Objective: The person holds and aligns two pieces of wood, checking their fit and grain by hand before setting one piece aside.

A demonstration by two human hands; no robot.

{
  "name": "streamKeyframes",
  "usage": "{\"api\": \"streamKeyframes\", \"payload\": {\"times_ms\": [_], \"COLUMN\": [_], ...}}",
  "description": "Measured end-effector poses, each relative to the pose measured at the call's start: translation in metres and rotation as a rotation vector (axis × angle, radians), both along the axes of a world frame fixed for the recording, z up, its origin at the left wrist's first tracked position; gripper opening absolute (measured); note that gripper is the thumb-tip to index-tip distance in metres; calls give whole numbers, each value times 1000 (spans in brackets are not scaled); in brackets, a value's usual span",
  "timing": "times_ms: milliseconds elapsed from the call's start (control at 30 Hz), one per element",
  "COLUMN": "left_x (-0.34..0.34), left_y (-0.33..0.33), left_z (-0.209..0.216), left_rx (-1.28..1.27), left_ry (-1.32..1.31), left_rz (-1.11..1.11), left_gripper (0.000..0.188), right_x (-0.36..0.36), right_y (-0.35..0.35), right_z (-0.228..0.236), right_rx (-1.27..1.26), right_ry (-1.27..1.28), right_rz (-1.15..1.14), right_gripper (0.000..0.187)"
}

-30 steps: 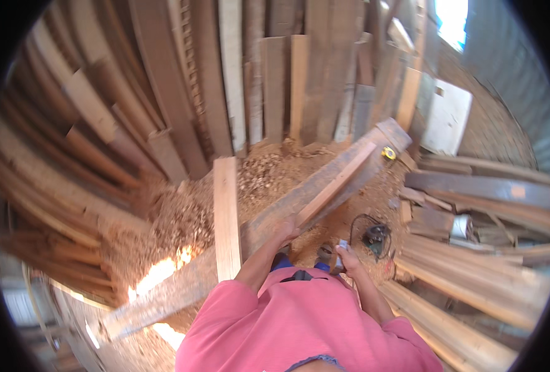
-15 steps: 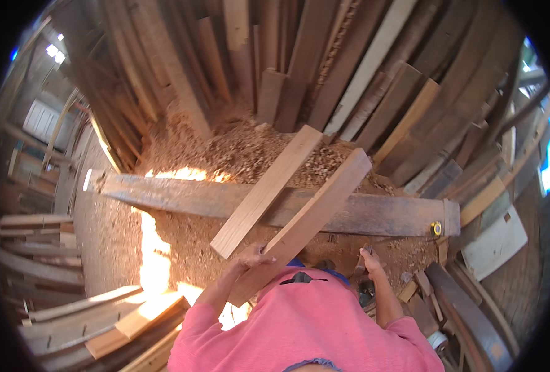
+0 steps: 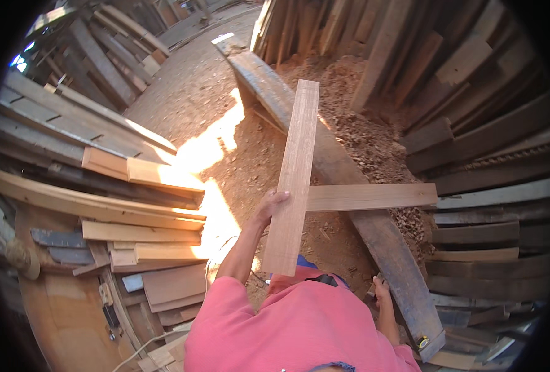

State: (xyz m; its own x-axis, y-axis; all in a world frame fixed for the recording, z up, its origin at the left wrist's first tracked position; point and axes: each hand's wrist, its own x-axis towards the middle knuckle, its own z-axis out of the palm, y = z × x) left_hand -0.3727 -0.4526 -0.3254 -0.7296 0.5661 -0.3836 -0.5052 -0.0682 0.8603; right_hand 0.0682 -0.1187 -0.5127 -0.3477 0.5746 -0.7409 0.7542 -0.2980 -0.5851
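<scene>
Beside long beam (image 3: 337,162), we clasp pale plank (image 3: 296,173) in left hand (image 3: 270,205); right hand (image 3: 382,290) near beam, grip state we cannot tell.

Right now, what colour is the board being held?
The board is light pinkish brown, best in the head view.

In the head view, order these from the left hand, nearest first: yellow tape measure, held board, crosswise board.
1. Held board: in the left hand.
2. Crosswise board: to the right, over the beam.
3. Tape measure: lower right, at the beam's end.
</scene>
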Motion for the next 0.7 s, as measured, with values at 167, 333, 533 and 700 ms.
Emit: {"api": "streamKeyframes", "payload": {"times_ms": [167, 333, 533, 700], "left_x": [-16, -30, -65, -103], "left_y": [-61, -128, -209, -267], "left_z": [-17, -40, -93, -133], "left_rx": [206, 317, 270, 322], "left_ry": [-240, -465, -459, -517], "left_rz": [180, 604, 867, 1089], "left_gripper": [50, 46, 51, 51], "right_x": [-35, -108, -168, -235], "right_y": [-22, -67, -82, -113], "right_z": [5, 60, 39, 46], "right_rx": [-11, -18, -87, -61], "right_ry": [-136, -178, -179, -159], "right_rz": [157, 269, 316, 438], "right_gripper": [72, 70, 68, 69]}}
